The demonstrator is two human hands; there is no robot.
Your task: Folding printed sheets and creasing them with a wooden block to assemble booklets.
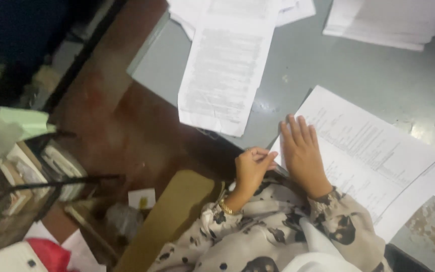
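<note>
A stack of white printed sheets lies on the grey table in front of me. My right hand rests flat on its near left part, fingers together and stretched out. Beside it, my left hand, with a gold bracelet at the wrist, pinches the stack's left corner between thumb and fingertips. Both arms wear spotted cream sleeves.
A long printed sheet hangs over the table's left edge, with further paper piles at the far side. Below the table are a reddish-brown floor, a cluttered wire shelf, an olive board and a red bag.
</note>
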